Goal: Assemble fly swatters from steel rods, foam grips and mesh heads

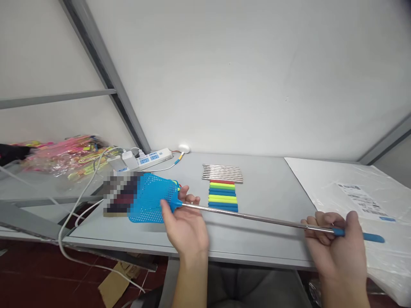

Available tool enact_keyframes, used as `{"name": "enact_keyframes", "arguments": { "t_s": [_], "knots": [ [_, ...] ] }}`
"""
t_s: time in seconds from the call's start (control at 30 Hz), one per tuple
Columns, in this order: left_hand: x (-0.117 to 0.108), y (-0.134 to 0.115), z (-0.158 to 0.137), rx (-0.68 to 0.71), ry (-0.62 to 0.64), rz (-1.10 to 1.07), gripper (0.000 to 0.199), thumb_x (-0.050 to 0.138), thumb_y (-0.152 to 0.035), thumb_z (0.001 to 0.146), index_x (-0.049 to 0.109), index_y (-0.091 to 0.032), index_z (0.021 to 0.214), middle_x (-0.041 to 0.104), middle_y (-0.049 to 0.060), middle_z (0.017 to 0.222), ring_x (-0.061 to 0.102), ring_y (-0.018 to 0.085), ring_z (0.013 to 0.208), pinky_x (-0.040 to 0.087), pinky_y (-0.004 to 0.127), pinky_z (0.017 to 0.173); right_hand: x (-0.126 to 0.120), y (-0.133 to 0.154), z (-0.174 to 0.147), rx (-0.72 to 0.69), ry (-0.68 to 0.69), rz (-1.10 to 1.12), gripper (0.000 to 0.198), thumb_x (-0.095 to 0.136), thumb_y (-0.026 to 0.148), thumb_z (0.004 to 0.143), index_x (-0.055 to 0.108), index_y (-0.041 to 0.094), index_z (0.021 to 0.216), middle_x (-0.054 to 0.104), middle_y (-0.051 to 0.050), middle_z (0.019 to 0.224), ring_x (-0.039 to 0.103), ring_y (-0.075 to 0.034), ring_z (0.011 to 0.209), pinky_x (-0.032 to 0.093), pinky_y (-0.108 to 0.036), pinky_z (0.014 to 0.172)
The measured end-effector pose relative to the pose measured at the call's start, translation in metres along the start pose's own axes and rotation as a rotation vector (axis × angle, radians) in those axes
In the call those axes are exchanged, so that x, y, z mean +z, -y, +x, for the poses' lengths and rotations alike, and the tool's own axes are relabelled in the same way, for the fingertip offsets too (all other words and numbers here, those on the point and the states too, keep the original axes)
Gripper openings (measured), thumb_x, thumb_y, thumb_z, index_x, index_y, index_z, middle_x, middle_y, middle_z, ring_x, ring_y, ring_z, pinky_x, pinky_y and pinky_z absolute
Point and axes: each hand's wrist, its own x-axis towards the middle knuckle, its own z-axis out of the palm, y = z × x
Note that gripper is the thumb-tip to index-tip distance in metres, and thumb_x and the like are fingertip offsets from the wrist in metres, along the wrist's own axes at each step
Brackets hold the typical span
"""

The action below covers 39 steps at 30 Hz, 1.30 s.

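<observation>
One flyswatter with a thin silver metal rod [253, 217], a blue perforated plastic paddle [149, 199] and a blue handle [374, 237] is held lengthwise above the front of a grey tabletop [272, 184]. The left hand [189, 229], palm up and half open, loosely cradles the paddle's neck, thumb in front and fingers behind; the right hand [337, 248] is curled around the joint of rod and handle. Behind the rod, near it, lie a row of red, yellow and blue sticks [222, 199] and, adjoining, a row of bare silver metal rods [222, 173]. A white power strip [156, 158] with plugged-in adapters sits at the back left, its white cable [61, 233] looping over the table's edge; beyond is a heap of pink and yellow plastic-wrapped goods [73, 156]. A white plastic-wrapped parcel [321, 179] occupies the right end; whether the handle touches it cannot be determined. A pixelated patch obscures a dark object left of the paddle. Small coloured pieces at the paddle's right edge are mostly covered. The parcel's label [359, 199] is illegible, and its right side is cut off.
</observation>
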Motion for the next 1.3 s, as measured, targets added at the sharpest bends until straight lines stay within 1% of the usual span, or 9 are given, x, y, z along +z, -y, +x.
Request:
{"name": "enact_keyframes", "arguments": {
  "t_s": [0.33,0.57,0.7,0.8,0.93,1.03,1.1,1.2,1.3],
  "knots": [
    [0.001,0.012,0.0,0.101,-0.052,0.082,0.033,0.051,-0.046,0.093,0.065,-0.017,0.101,0.069,0.007,0.102,0.06,0.012,0.077,0.044,0.03,0.079,0.008,-0.007,-0.004,-0.098,-0.086,0.078,0.039,0.041,0.027,0.09,0.027,0.02,0.055,0.021,0.005,0.047,0.017,-0.011,0.042,0.023,-0.025,0.04],
    [0.004,0.017,-0.011,0.117,-0.053,0.086,0.037,0.05,-0.05,0.093,0.066,-0.017,0.1,0.071,0.005,0.096,0.065,0.013,0.081,0.045,0.031,0.086,0.012,-0.005,-0.011,-0.145,-0.092,0.102,0.04,0.043,0.029,0.088,0.024,0.019,0.055,0.019,0.006,0.048,0.017,-0.01,0.042,0.021,-0.027,0.04],
    [0.009,0.037,-0.038,0.0,-0.001,0.099,0.038,0.053,-0.05,0.091,0.068,-0.016,0.098,0.073,0.007,0.092,0.068,0.016,0.084,0.047,0.032,0.084,0.028,-0.021,-0.025,-0.095,0.015,0.084,0.043,0.048,0.036,0.088,0.023,0.02,0.057,0.021,0.007,0.049,0.02,-0.009,0.042,0.023,-0.027,0.041],
    [0.01,0.051,-0.054,-0.058,0.046,0.115,0.04,0.052,-0.051,0.091,0.066,-0.018,0.109,0.073,0.008,0.097,0.069,0.018,0.087,0.049,0.032,0.08,0.04,-0.028,-0.034,-0.083,0.023,0.1,0.043,0.048,0.037,0.089,0.024,0.019,0.057,0.022,0.007,0.05,0.022,-0.009,0.043,0.024,-0.027,0.042],
    [0.01,0.054,-0.058,-0.054,0.046,0.119,0.041,0.052,-0.052,0.091,0.067,-0.019,0.109,0.073,0.007,0.098,0.069,0.018,0.088,0.05,0.031,0.08,0.045,-0.03,-0.038,-0.095,-0.004,0.141,0.044,0.047,0.037,0.089,0.024,0.019,0.057,0.021,0.007,0.05,0.022,-0.009,0.043,0.024,-0.026,0.042],
    [0.009,0.058,-0.069,-0.053,0.068,0.135,0.043,0.053,-0.056,0.089,0.069,-0.019,0.104,0.074,0.006,0.093,0.07,0.018,0.087,0.051,0.031,0.082,0.051,-0.039,-0.046,-0.032,0.016,0.165,0.044,0.048,0.037,0.09,0.025,0.02,0.057,0.021,0.007,0.051,0.022,-0.009,0.043,0.026,-0.026,0.042],
    [0.007,0.065,-0.082,-0.157,0.118,0.17,0.048,0.054,-0.06,0.086,0.07,-0.017,0.099,0.075,0.009,0.091,0.07,0.02,0.086,0.052,0.032,0.079,0.058,-0.046,-0.054,0.032,0.062,0.158,0.044,0.047,0.039,0.09,0.026,0.02,0.057,0.024,0.007,0.052,0.026,-0.009,0.044,0.031,-0.025,0.044],
    [0.0,0.077,-0.101,-0.341,0.178,0.181,0.05,0.054,-0.06,0.086,0.068,-0.016,0.104,0.074,0.013,0.097,0.07,0.024,0.09,0.054,0.036,0.079,0.065,-0.051,-0.061,0.053,0.123,0.11,0.045,0.045,0.043,0.092,0.03,0.019,0.056,0.029,0.006,0.052,0.035,-0.01,0.048,0.037,-0.026,0.05],
    [-0.003,0.077,-0.101,-0.329,0.279,0.165,0.045,0.056,-0.056,0.087,0.066,-0.019,0.111,0.073,0.011,0.103,0.069,0.025,0.098,0.052,0.04,0.088,0.065,-0.052,-0.059,0.086,0.2,0.046,0.044,0.047,0.046,0.091,0.04,0.02,0.057,0.03,0.006,0.052,0.035,-0.01,0.049,0.04,-0.025,0.053]
  ]
}}
